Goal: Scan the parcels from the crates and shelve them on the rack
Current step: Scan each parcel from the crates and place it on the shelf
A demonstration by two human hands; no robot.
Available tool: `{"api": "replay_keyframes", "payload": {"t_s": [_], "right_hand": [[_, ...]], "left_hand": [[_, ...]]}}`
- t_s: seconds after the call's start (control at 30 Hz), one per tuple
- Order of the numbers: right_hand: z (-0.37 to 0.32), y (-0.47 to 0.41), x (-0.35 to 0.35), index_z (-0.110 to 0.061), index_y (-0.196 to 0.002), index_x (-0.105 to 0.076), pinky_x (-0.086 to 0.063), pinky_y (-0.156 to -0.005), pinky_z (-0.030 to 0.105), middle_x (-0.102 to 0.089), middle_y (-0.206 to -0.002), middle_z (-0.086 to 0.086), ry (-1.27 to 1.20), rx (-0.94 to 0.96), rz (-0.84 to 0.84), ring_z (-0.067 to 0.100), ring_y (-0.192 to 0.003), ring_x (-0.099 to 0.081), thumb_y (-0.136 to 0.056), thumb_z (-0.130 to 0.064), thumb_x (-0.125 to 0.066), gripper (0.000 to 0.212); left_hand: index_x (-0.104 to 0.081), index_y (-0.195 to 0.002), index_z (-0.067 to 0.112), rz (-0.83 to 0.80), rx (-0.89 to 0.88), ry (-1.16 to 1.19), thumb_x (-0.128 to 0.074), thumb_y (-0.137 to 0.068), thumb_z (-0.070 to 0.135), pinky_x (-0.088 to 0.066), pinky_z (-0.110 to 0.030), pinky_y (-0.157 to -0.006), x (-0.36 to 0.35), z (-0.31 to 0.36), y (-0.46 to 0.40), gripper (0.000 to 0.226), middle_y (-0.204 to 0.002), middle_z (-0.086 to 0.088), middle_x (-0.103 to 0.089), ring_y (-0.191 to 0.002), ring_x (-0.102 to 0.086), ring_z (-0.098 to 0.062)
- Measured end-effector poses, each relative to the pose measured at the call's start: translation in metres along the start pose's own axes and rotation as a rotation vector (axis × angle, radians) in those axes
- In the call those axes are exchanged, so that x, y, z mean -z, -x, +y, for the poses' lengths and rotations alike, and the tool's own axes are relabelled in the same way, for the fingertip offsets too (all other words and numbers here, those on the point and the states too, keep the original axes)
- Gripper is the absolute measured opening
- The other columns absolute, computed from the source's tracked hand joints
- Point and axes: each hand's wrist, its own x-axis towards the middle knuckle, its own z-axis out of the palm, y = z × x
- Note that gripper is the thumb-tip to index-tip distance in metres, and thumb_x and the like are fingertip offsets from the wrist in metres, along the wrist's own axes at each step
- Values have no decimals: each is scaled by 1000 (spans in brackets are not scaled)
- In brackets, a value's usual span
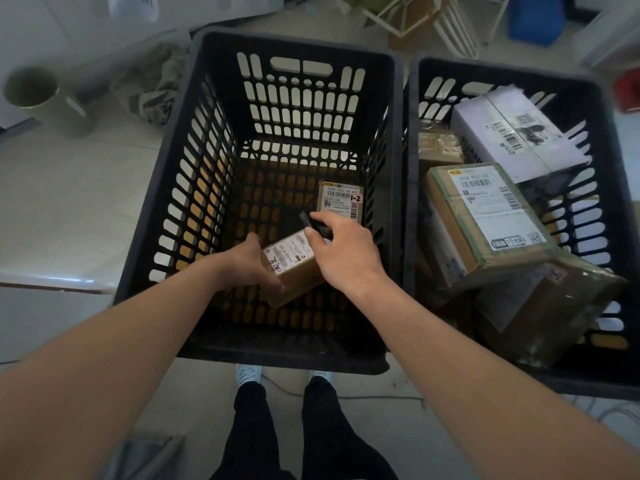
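Your left hand (247, 261) grips a small brown labelled parcel (294, 266) low in the centre crate (180, 161), whose walls stand well clear. Your right hand (341, 249) pinches a black scanner (313, 225) over it. Another parcel (341, 202) lies behind.

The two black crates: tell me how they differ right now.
The left crate is nearly empty, with two small brown parcels; the right crate is piled with bigger boxes. Both hands work inside the left crate: the left hand grips a parcel and the right hand holds a dark scanner; no hand is in the right crate. Both are black and slotted.
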Motion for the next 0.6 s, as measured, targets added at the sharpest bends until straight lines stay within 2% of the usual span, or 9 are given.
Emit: {"api": "replay_keyframes", "payload": {"t_s": [0.1,0.23,0.33,0.43,0.5,0.57,0.6], "right_hand": [[-1,0,1,-33,-153,-54,-57,-103,40,-62,-144,1,-40,-14,-23,19,-130,-60,-109,-41,-57,46],[-4,0,1,-32,-152,-56,-52,-111,41,-59,-149,1,-59,-1,-9,20,-138,-54,-109,-41,-57,44],[-6,0,0,-31,-151,-57,-51,-111,38,-60,-149,0,-61,16,-4,19,-138,-54,-109,-41,-57,44],[-5,-1,-1,-31,-152,-57,-48,-103,30,-61,-147,-1,-53,21,-14,18,-138,-53,-109,-42,-57,44],[-3,-1,-2,-31,-152,-56,-44,-96,26,-61,-146,0,-51,17,-21,18,-137,-53,-109,-42,-56,45],[-4,-1,-2,-32,-152,-56,-44,-95,26,-61,-145,-1,-54,13,-27,18,-136,-54,-109,-43,-56,44],[-4,0,-2,-32,-152,-56,-46,-96,28,-61,-145,-1,-52,11,-29,18,-135,-54,-109,-43,-56,44]], "left_hand": [[-43,-142,23,127,-12,-37,-93,-29,56,-54,-50,-105,6,-1,3,128,-137,-7,-48,-120,-54,-28],[-34,-151,34,367,-5,63,-100,-42,60,-43,-58,-114,12,-6,6,131,-151,-12,-29,-134,-42,-39],[-35,-151,47,403,-37,85,-98,-44,69,-38,-56,-119,9,-8,5,126,-155,-13,-21,-138,-38,-40],[-42,-149,53,377,-76,165,-97,-62,55,-40,-56,-119,10,-8,0,103,-157,-13,-25,-140,-41,-39],[-42,-152,52,311,-82,255,-93,-76,35,-49,-51,-112,14,-5,-3,93,-156,-10,-36,-138,-48,-34],[-45,-153,48,251,-113,360,-85,-86,25,-60,-34,-88,19,0,-2,82,-146,-5,-53,-120,-60,-20],[-49,-150,48,255,-127,379,-81,-88,26,-59,-27,-77,22,3,-1,73,-141,-2,-56,-112,-62,-15]]}}
